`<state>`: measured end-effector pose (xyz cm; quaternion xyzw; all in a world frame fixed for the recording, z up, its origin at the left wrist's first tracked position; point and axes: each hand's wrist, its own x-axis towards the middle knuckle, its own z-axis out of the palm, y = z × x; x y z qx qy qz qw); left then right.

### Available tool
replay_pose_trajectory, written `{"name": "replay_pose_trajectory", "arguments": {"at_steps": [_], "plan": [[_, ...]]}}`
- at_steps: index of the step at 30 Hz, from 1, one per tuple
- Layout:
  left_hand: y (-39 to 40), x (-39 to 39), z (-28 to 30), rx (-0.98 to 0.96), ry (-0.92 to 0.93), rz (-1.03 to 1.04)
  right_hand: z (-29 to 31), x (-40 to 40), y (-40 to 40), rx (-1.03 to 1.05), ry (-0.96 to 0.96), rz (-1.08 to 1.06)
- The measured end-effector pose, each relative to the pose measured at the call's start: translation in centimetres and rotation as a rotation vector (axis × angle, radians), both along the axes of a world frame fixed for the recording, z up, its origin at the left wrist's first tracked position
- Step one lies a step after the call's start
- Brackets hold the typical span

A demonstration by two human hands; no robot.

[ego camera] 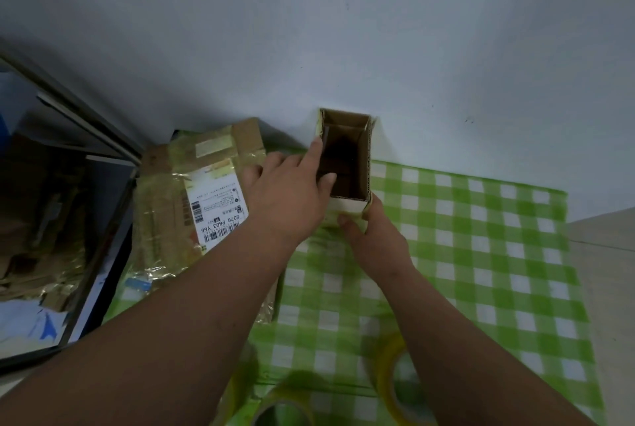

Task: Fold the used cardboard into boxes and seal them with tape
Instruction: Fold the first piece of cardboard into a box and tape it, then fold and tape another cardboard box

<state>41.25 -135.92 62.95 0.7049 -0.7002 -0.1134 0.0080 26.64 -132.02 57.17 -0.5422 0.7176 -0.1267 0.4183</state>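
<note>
Box: the small cardboard box (347, 157) stands with its mouth open upward, at the far edge of the green checked cloth (481, 236), and its back looks close against the wall (343, 30), so it cannot slide away when I push.
Left hand: my left hand (288, 192) lies over the left wall of the box with the fingers straight; the forefinger touches the rim and the thumb reaches into the mouth. It holds nothing, it only steadies and squares the wall.
Right hand: my right hand (374, 236) pinches the near end of the box, the thumb on the pale front face (the other fingers curl round the near right corner).
Flat cardboard: a used stack with a shipping label (206, 199) lies just beside the box, on the left.
Tape: two yellowish rolls (395, 381) lie near me, under my forearms.
Room: the right half of the cloth is free for turning the box; on the left the stack and a dark bin (68, 219) limit me.
</note>
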Motion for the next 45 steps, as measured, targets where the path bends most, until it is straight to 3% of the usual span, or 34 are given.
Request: {"name": "replay_pose_trajectory", "arguments": {"at_steps": [9, 15, 20, 23, 26, 33, 39, 45], "plan": [[1.9, 1.3, 0.0, 0.091, 0.058, -0.043, -0.5, -0.5, 1.2, -0.078, 0.009, -0.002], [4.2, 4.5, 0.5, -0.071, 0.102, 0.087, 0.7, 0.4, 3.7, -0.333, 0.085, -0.118], [7.5, 8.8, -0.1, 0.072, 0.020, 0.210, 1.8, 4.1, 5.5, -0.382, 0.031, 0.126], [9.0, 10.2, -0.9, 0.196, -0.082, 0.135, 2.5, 6.7, 5.1, -0.360, 0.039, 0.242], [9.9, 10.7, -1.6, 0.193, -0.164, 0.068, 2.8, 8.5, 4.6, -0.314, 0.044, 0.264], [10.1, 11.2, -0.9, 0.050, -0.157, 0.028, 3.5, 9.1, 4.7, -0.288, -0.017, 0.338], [10.3, 12.5, 1.1, -0.424, 0.029, 0.145, 5.4, 9.5, 5.0, -0.281, -0.217, 0.246], [10.3, 12.1, 6.9, -0.739, 0.214, 0.301, 7.5, 9.0, 5.2, -0.249, -0.378, 0.172]]}}
